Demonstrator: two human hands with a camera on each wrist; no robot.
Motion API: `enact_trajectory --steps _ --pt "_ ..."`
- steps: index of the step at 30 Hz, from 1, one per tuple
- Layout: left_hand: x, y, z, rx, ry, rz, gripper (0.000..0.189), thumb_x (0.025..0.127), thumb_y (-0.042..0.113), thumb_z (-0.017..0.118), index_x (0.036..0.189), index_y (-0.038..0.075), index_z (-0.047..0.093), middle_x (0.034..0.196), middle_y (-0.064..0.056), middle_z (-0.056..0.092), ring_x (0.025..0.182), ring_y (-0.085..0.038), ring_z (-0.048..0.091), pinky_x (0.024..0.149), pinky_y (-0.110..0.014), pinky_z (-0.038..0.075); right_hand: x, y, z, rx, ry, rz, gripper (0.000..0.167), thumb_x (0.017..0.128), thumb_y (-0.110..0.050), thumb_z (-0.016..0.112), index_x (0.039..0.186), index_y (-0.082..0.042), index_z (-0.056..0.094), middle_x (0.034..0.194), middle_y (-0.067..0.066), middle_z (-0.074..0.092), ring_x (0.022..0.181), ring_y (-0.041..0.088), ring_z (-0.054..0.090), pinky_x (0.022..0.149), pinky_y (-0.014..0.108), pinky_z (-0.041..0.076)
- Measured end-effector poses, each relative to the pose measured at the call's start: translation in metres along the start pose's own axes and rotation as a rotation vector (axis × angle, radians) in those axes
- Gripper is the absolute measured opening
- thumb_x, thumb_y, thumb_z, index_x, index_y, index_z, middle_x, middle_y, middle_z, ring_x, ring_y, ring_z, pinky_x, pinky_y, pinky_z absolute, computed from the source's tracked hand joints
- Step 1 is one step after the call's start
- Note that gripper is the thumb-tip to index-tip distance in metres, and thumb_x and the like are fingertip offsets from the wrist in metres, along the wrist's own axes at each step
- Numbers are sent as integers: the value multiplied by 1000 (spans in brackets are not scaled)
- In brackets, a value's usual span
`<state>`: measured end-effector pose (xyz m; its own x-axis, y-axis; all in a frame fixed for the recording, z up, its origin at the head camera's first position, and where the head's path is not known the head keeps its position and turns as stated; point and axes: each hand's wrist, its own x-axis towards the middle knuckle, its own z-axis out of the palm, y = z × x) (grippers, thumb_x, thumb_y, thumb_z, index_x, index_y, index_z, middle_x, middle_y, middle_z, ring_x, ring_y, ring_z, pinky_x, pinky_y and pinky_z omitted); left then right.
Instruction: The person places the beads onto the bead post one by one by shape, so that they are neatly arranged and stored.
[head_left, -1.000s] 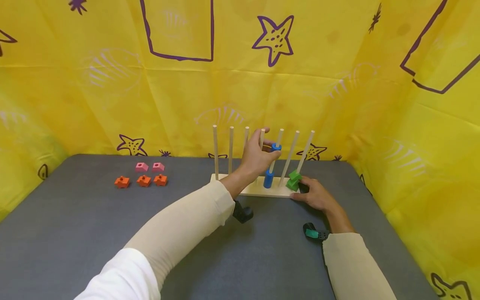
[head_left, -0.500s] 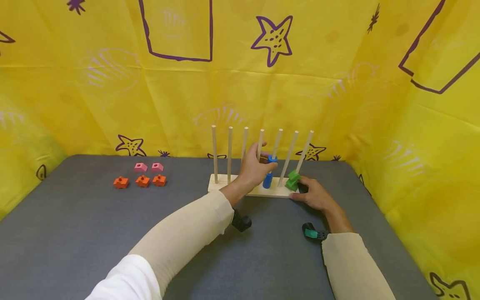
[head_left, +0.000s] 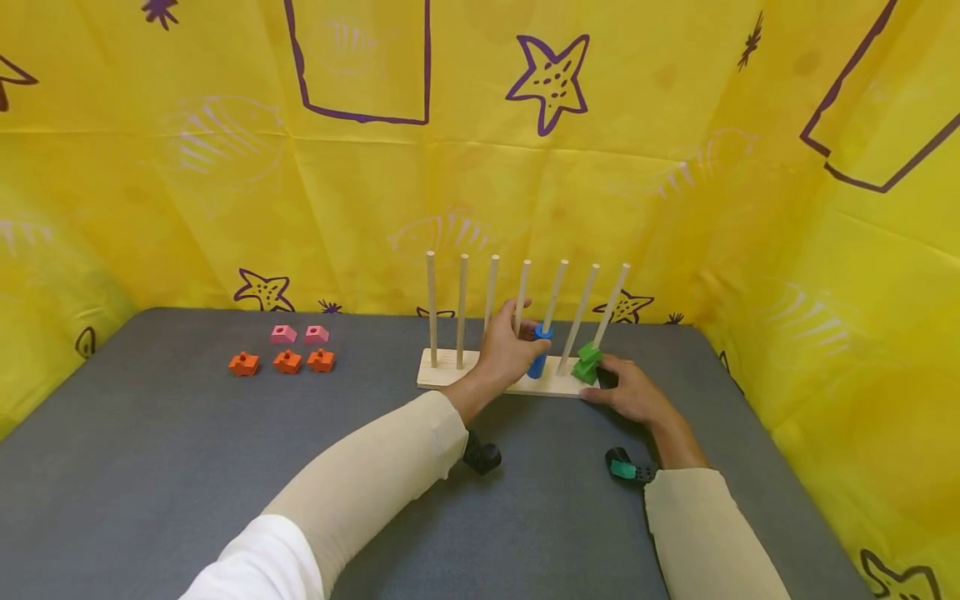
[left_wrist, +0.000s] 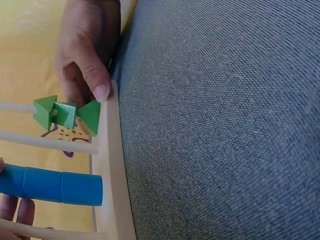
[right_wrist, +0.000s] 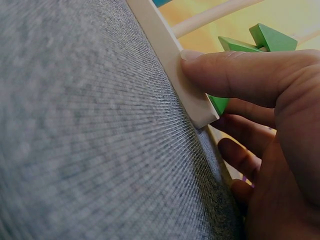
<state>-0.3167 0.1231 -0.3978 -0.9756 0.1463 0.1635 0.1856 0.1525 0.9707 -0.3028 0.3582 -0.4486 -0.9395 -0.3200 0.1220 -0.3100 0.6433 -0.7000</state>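
A wooden peg rack (head_left: pixel 447 371) with a row of upright pegs stands on the table. My left hand (head_left: pixel 504 354) pinches the uppermost blue cylinder (left_wrist: pixel 11 180) on one peg. In the left wrist view it sits against two more blue cylinders (left_wrist: pixel 62 186), stacked down to the base. At the rack's right end, my right hand (head_left: pixel 632 392) holds the base, its thumb on the front edge in the right wrist view. Beside those fingers, several green notched blocks (head_left: pixel 587 364) are threaded at uneven angles on the end peg.
Two pink blocks (head_left: pixel 283 334) and three orange blocks (head_left: pixel 288 361) lie on the grey tabletop (head_left: pixel 150 467) left of the rack. Behind the rack hangs a yellow patterned cloth (head_left: pixel 345 200). Bare pegs (head_left: pixel 462 308) rise close around my left hand.
My left hand has moved down along the peg with the blue cylinder, closing the gap to the blue cylinders below. My right hand has stayed at the rack's end.
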Motion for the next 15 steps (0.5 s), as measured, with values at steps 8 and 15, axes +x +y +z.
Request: enact_trajectory --steps 8,15 --pt "-5 4 -3 55 13 15 65 83 6 75 140 15 45 107 -3 64 101 -20 59 85 -38 50 0 -1 -1 9 -2 -8 57 83 -17 77 132 2 55 134 23 51 127 41 41 106 59 23" --pt "-21 16 -11 167 -6 -15 76 84 12 76 147 16 35 134 -10 52 123 -28 48 95 -46 44 0 0 0 4 -12 19 59 84 -18 76 135 1 53 136 22 50 128 39 40 107 59 22"
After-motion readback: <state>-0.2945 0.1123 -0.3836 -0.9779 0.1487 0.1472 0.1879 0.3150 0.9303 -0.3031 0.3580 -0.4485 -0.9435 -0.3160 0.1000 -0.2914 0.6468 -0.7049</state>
